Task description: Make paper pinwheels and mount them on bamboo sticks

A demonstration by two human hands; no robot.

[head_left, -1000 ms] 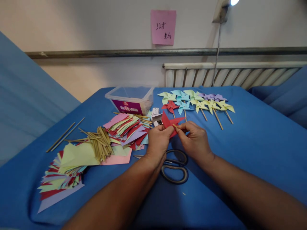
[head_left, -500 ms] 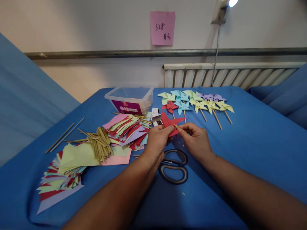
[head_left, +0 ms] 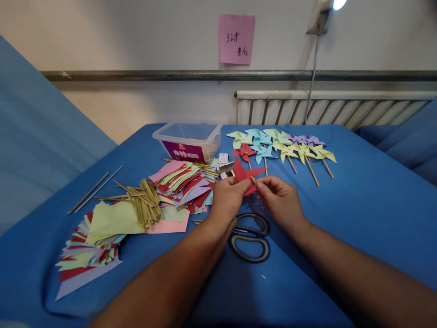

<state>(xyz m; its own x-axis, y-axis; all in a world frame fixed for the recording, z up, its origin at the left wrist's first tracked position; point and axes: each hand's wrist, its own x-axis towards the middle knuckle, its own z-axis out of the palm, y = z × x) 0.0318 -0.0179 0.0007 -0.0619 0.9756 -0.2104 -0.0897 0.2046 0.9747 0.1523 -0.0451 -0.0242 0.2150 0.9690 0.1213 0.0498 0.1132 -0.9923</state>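
Observation:
My left hand [head_left: 228, 195] is closed on a red paper pinwheel [head_left: 241, 171], thumb pressing near its middle. Two red points of the paper stick out above and to the right of the thumb. Close by, my right hand [head_left: 280, 196] pinches at a small yellowish stick end [head_left: 253, 181] lying against the pinwheel; the rest of the stick is hidden. A pair of dark-handled scissors [head_left: 265, 253] lies on the table below my hands, its blades partly under my left wrist. Just behind my left hand is a small open box [head_left: 226, 167].
Finished pinwheels [head_left: 258, 152] in several colours lie at the back right. A clear plastic tub [head_left: 186, 132] stands at the back. To the left are colored paper pieces [head_left: 180, 182], a bundle of short sticks [head_left: 146, 205] and two longer sticks [head_left: 99, 189] on the blue cloth [head_left: 358, 218].
The whole view has shifted slightly, so things sit a little further right. Both hands stay at the red pinwheel, my right fingers having drawn slightly off its middle.

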